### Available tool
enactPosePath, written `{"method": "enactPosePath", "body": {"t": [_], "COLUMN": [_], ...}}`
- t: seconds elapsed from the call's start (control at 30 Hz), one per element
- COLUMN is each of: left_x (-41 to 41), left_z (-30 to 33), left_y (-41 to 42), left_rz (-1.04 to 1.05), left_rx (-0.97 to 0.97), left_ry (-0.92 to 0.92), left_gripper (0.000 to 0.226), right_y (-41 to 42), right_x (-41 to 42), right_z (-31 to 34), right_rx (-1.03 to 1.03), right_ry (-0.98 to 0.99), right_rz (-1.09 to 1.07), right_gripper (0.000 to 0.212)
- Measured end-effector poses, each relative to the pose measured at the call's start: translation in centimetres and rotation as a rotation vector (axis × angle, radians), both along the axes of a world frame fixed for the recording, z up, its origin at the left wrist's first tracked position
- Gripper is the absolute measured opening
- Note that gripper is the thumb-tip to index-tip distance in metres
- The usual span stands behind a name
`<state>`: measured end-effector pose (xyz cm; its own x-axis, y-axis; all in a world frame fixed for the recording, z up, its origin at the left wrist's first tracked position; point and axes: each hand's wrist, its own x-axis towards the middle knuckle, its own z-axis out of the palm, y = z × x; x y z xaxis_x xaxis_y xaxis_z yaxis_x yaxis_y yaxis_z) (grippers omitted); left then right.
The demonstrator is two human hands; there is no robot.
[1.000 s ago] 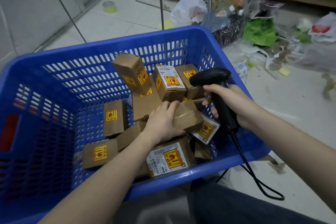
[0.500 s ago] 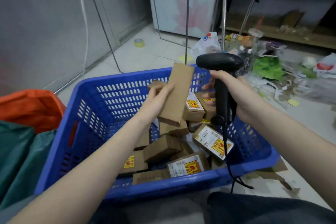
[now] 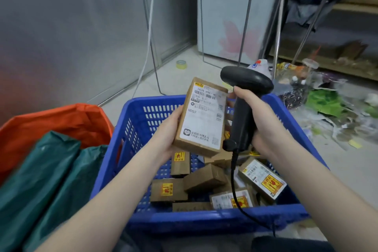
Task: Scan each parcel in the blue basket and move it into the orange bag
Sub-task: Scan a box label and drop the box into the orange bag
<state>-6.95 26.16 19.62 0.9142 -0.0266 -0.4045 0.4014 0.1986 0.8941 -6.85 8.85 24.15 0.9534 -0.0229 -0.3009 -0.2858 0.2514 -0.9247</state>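
The parcel (image 3: 201, 117) is gripped by the left hand (image 3: 166, 135), the scanner (image 3: 244, 106) by the right hand (image 3: 263, 126); the barcode may be missed, since the scanner is pointed past the label.

Left hand (image 3: 167, 137) holds a labelled parcel (image 3: 201, 117) above the blue basket (image 3: 204, 221); right hand (image 3: 263, 126) grips the scanner (image 3: 245, 96)

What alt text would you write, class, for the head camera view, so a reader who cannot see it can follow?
A person's left hand holds a brown parcel, white label up, beside a black barcode scanner gripped in the right hand. Below is a blue basket of similar parcels; an orange bag sits to its left.
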Motion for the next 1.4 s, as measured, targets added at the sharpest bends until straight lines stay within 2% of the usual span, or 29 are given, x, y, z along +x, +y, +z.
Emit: {"method": "enactPosePath", "body": {"t": [0.07,0.17,0.3,0.43,0.6,0.8,1.23,1.4], "left_x": [0.1,0.4,1.0,1.3,1.8,1.8,2.1,2.5], "left_z": [-0.3,-0.2,0.1,-0.3,-0.4,-0.6,-1.2,-1.4], "left_y": [0.3,0.5,0.1,-0.2,-0.5,-0.8,-0.8,-0.4], "left_rz": [-0.008,-0.053,-0.202,-0.137,-0.015,0.031,0.063,0.107], "left_rx": [0.127,0.102,0.172,0.208,0.237,0.269,0.317,0.281], "left_ry": [-0.044,-0.007,-0.019,-0.063,-0.194,-0.228,-0.253,-0.238], "left_gripper": [0.034,0.048,0.047,0.063,0.064,0.065,0.067,0.066], "right_y": [0.1,-0.3,-1.0,-1.4,-2.2,-1.8,-2.1,-2.2], "right_x": [0.1,0.4,1.0,1.2,1.2,0.6,0.1,0.1], "right_z": [-0.4,-0.9,-1.3,-1.7,-1.7,-1.9,-1.3,-1.2], "right_rx": [-0.003,0.009,0.039,0.015,-0.128,-0.247,-0.168,-0.162], "right_ry": [0.007,0.01,0.011,0.015,-0.04,-0.069,-0.021,-0.008], "right_rz": [-0.024,-0.025,-0.012,-0.009,0.099,0.146,0.172,0.181], "right_gripper": [0.04,0.042,0.038,0.043,0.032,0.023,0.024,0.025]}}
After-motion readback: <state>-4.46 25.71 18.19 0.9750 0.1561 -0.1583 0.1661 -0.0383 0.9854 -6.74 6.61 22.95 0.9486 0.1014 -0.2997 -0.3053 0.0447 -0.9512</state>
